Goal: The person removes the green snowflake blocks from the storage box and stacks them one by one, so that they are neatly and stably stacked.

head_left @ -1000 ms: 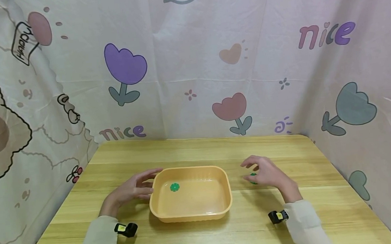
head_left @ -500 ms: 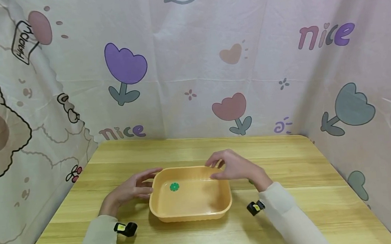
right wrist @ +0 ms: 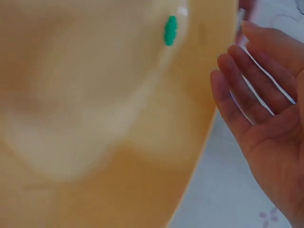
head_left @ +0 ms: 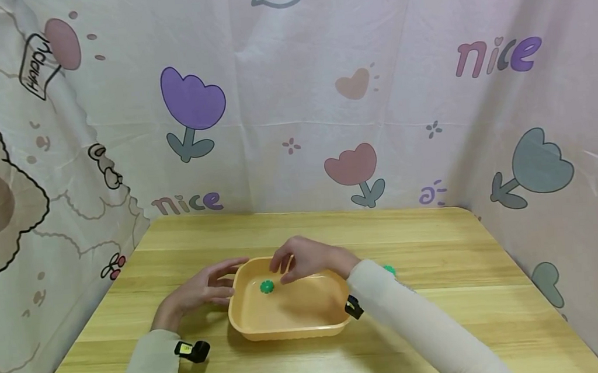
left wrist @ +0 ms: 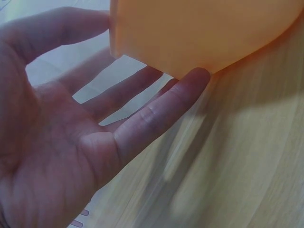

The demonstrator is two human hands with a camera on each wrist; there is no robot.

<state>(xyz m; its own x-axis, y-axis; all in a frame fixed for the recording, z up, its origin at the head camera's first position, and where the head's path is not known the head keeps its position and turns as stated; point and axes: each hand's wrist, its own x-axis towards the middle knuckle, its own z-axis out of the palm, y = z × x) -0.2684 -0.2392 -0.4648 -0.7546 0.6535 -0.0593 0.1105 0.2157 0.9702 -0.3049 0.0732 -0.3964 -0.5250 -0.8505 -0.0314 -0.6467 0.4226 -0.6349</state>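
Observation:
A yellow plastic basin (head_left: 308, 308) stands on the table. My left hand (head_left: 196, 291) rests against its left side; in the left wrist view the fingers (left wrist: 152, 114) stretch along the outer wall and the thumb reaches the edge. Inside, toward the left, lies a small green notched disc (head_left: 267, 287). My right hand (head_left: 307, 258) hangs over the basin just right of this disc, fingers loosely bent and holding nothing. In the right wrist view the green disc (right wrist: 170, 31) is apart from the fingers.
A second green disc (head_left: 389, 270) lies on the wooden table (head_left: 476, 289) right of the basin, partly covered by the right sleeve (head_left: 408, 301). Patterned cloth (head_left: 281, 94) hangs behind and at both sides of the table.
My right hand has moved left, from beside the disc on the table to over the basin, near the disc inside. My left hand and the basin have kept their places.

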